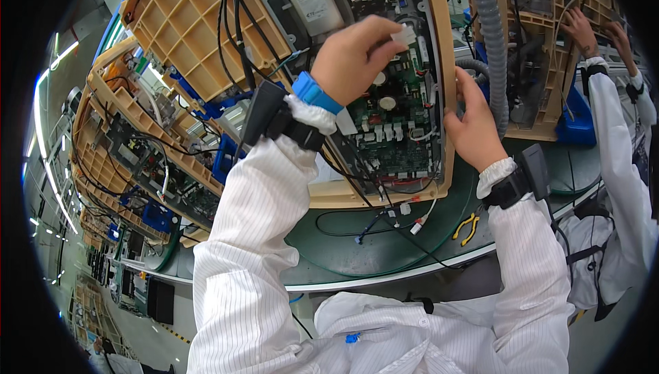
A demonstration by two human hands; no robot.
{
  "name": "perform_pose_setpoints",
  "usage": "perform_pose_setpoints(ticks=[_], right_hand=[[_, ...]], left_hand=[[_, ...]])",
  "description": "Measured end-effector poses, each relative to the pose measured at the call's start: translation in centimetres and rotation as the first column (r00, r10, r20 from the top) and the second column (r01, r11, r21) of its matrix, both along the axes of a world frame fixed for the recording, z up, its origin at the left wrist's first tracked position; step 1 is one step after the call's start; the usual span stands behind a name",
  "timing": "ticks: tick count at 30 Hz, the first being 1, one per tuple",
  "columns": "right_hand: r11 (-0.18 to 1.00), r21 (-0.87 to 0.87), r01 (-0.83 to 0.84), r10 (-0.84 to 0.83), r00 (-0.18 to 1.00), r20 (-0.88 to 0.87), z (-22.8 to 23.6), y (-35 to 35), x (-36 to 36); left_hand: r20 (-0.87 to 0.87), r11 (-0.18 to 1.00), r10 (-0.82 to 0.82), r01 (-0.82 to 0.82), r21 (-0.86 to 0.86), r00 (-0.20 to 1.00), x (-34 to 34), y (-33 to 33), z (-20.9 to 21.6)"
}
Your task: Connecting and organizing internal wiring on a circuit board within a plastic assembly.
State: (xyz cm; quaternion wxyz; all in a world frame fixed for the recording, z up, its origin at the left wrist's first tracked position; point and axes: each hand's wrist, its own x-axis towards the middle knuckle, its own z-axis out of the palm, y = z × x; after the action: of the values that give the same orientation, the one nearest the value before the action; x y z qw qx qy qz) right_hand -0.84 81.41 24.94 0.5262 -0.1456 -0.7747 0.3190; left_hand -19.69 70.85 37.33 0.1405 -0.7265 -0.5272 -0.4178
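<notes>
My left hand [357, 61], with a blue band at the wrist, reaches over a green circuit board [398, 109] in a tan plastic housing [441, 51]. Its thumb and index finger close on a small white connector [408, 35] near the board's upper part; the other fingers curl out of sight. At the housing's right side, my right hand [475, 127] rests by the outer wall. Its thumb and index finger are stretched apart, and the remaining fingers are hidden. Several white plugs [388, 131] sit along the lower board. A silver metal box [314, 3] lies left of it.
Loose cables with plugs [417, 226] and yellow-handled pliers [466, 228] lie on the green bench [343, 254]. A grey corrugated hose [491, 37] hangs right of the housing. More tan housings [151, 168] stand at left. Another person's hands [582, 32] work at far right.
</notes>
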Motion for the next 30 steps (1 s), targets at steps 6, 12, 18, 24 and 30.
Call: perform_pose_setpoints(ticks=[6, 12, 18, 24, 30], right_hand=[[1.000, -0.001, 0.003, -0.003, 1.000, -0.016, -0.5, 0.5, -0.5], [0.999, -0.029, 0.036, -0.035, 0.999, 0.025, -0.7, 0.7, -0.3], [1.000, -0.030, -0.008, 0.009, 1.000, 0.029, -0.8, 0.9, -0.4], [0.999, -0.020, 0.026, -0.026, 0.999, 0.037, -1.3, 1.1, -0.4], [1.000, -0.008, 0.020, -0.020, 0.999, 0.034, -1.0, 0.8, -0.4]], left_hand=[[-0.469, 0.990, 0.040, 0.030, 0.141, 0.882, -1.2, -0.4, -0.3], [-0.549, 0.982, 0.105, -0.001, 0.186, 0.829, -0.9, -0.5, -0.2], [-0.552, 0.971, 0.233, -0.165, 0.171, 0.801, -0.9, -0.4, 1.4], [-0.432, 0.953, 0.295, -0.293, 0.073, 0.852, 0.1, 0.0, 1.1], [-0.417, 0.926, 0.369, -0.364, 0.095, 0.831, 0.8, 0.1, 1.5]])
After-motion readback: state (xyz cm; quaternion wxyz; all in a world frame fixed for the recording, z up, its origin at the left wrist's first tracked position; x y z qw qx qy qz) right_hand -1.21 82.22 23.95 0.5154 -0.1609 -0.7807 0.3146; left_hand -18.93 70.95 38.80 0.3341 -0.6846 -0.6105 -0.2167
